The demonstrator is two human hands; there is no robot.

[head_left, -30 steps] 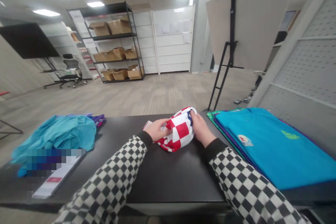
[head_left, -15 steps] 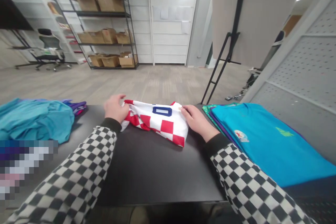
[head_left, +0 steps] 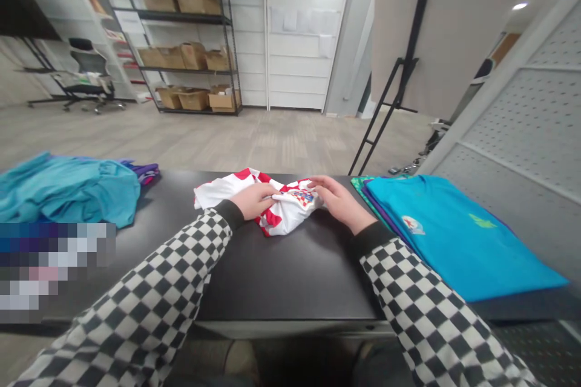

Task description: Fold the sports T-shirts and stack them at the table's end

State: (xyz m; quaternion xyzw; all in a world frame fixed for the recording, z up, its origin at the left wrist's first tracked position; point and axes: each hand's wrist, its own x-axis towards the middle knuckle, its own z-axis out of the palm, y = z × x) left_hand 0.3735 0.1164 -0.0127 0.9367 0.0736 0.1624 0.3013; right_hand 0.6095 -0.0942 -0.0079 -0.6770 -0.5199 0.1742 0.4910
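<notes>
A red-and-white checked jersey (head_left: 288, 222) lies bunched and folded on the black table (head_left: 290, 278), with a small crest showing near its right end. My left hand (head_left: 256, 201) lies across the middle of the jersey, its fingers over a fold. My right hand (head_left: 338, 202) grips the jersey's right end, fingertips near the crest. Both sleeves are black-and-white checked with black cuffs. The hands hide part of the jersey.
A crumpled turquoise garment (head_left: 77, 190) and purple cloth (head_left: 146, 172) lie at the table's left. A flat turquoise T-shirt (head_left: 458, 236) tops a stack of shirts at the right. A pixelated patch (head_left: 52, 272) covers something at the left edge.
The jersey, spread flat with a blue number showing half a second ago, is now folded smaller with the number hidden. My hands have moved closer together.
</notes>
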